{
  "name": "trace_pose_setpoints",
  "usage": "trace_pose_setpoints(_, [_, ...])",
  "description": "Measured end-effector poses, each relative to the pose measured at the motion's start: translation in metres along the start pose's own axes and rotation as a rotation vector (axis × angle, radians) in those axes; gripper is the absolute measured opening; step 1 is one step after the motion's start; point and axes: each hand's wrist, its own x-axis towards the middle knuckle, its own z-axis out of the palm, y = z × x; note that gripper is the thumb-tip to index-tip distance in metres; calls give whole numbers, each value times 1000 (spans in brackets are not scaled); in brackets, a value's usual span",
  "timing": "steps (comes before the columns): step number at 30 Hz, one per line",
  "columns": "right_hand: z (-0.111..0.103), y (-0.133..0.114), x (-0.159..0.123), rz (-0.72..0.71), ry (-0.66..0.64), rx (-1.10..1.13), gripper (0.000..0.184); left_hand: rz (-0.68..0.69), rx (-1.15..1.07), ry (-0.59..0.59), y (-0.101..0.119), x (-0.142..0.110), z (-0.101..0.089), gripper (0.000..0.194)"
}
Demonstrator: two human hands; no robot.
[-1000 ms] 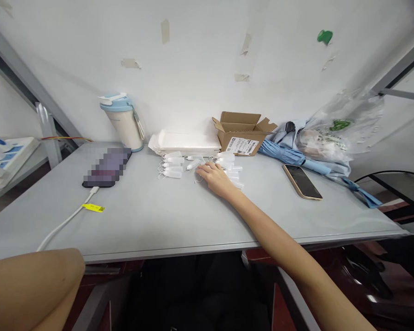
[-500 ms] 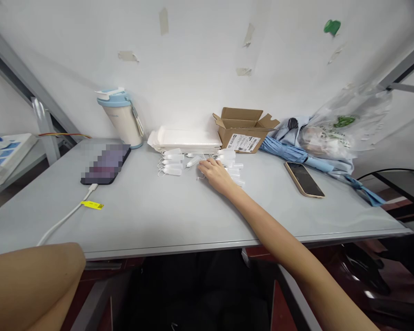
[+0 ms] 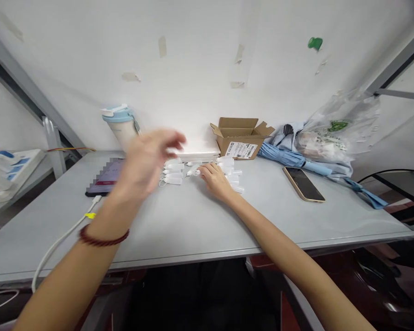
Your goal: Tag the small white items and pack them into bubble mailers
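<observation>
My left hand [image 3: 148, 156], blurred by motion and wearing a dark red bracelet [image 3: 102, 236] at the wrist, is raised over the table's left half. Its fingers point right, apart from the thumb, with nothing seen in them. My right hand [image 3: 214, 179] rests low on the table, fingertips closed around a small translucent white plastic bottle [image 3: 197, 173]. Left of it lie several similar small bottles [image 3: 173, 174] with thin loops on their ends. More translucent pieces [image 3: 235, 173] lie to its right, partly behind the hand.
Behind the bottles sit a flat white stack [image 3: 202, 149] and an open cardboard box [image 3: 239, 138]. A tumbler [image 3: 119, 122] and a charging phone [image 3: 105, 177] stand left. To the right are another phone [image 3: 303, 184], a blue umbrella [image 3: 284, 155] and a plastic bag [image 3: 341, 128].
My left arm has swung up and forward from the lower left, so the hand is now over the table. My right hand stays near the same spot. The view has tilted slightly upward.
</observation>
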Motion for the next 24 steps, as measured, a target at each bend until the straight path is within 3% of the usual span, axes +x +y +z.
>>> trace_pose_setpoints(3, [-4,-4,-2,65,108,185,25,-227,-191,-181,-25,4,17,23])
trace_pose_setpoints(6, [-12,-7,-5,132,116,363,26,-378,-315,-209,-55,4,21,20])
trace_pose_setpoints(9, [-21,-10,-7,206,101,488,27,-396,-410,-239,-65,2,17,18])
trace_pose_setpoints(14, [-31,-19,-8,315,76,674,34,-383,-445,-254,-62,3,13,19])
trace_pose_setpoints(24, [-32,-26,-7,502,93,978,32,-381,-447,-240,-62,2,13,22])
